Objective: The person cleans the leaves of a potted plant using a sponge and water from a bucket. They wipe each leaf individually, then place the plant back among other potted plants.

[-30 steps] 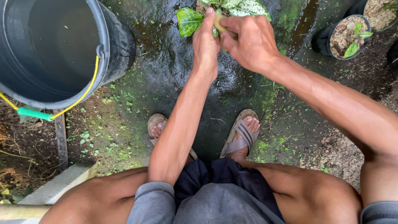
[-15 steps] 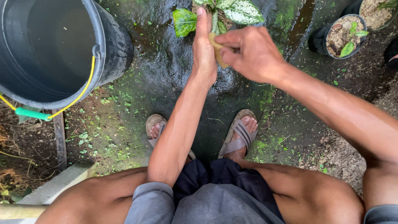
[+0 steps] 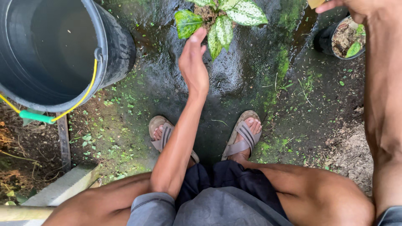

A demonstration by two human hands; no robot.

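Seen from the head camera, a squatting person's left hand [image 3: 193, 62] was held open, fingers straight, gripping nothing, its fingertips just beside the speckled green-and-white leaves of a small plant [image 3: 221, 19] on the wet, mossy ground [image 3: 251, 79]. The right hand [image 3: 356, 6], at the top edge, pinched a small tan piece [image 3: 315, 3], mostly cut off by the frame. A black bucket [image 3: 113, 46] with a yellow handle stood left; a potted seedling [image 3: 345, 37] sat right.

green-white speckled plant [image 3: 226, 19], black bucket [image 3: 119, 46]
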